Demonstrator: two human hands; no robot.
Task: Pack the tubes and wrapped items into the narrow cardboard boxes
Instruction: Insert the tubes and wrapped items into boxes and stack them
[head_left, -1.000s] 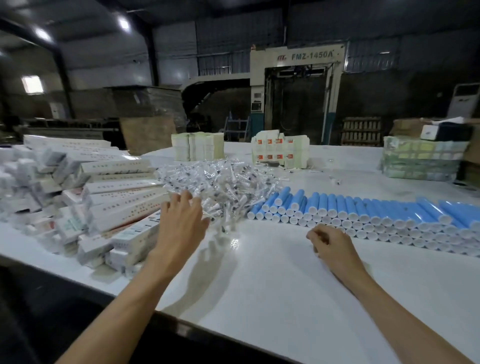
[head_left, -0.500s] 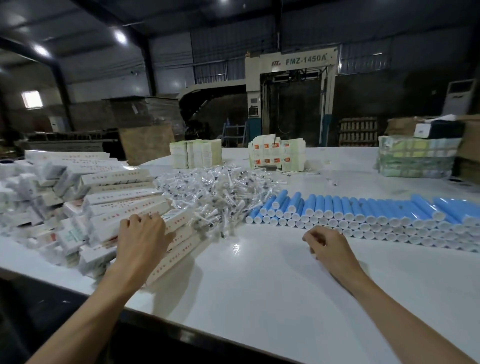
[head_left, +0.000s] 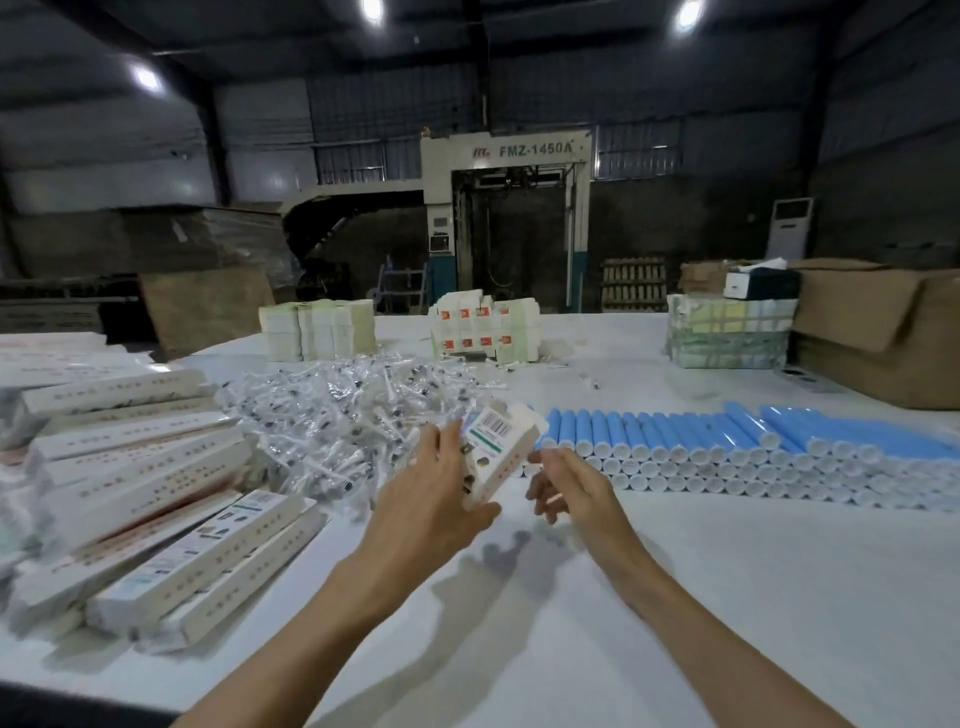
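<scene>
My left hand (head_left: 434, 501) holds a narrow white cardboard box (head_left: 501, 449) above the table, its far end tilted up and away. Close to the box's right side hovers my right hand (head_left: 563, 480), fingers loosely curled and holding nothing. A heap of narrow boxes (head_left: 135, 467) lies at the left. Clear-wrapped small items (head_left: 343, 415) are piled in the middle. Blue tubes with white caps (head_left: 727, 452) lie in rows at the right.
The white table (head_left: 675, 597) stretches ahead. At its far side stand stacks of flat cartons (head_left: 317, 330), white and red packs (head_left: 485, 327), a wrapped bundle (head_left: 730, 332) and brown cardboard boxes (head_left: 883, 332) at the right.
My left hand has taken a narrow box from the left heap and lifted it to the middle. My right hand has risen off the table toward the box.
</scene>
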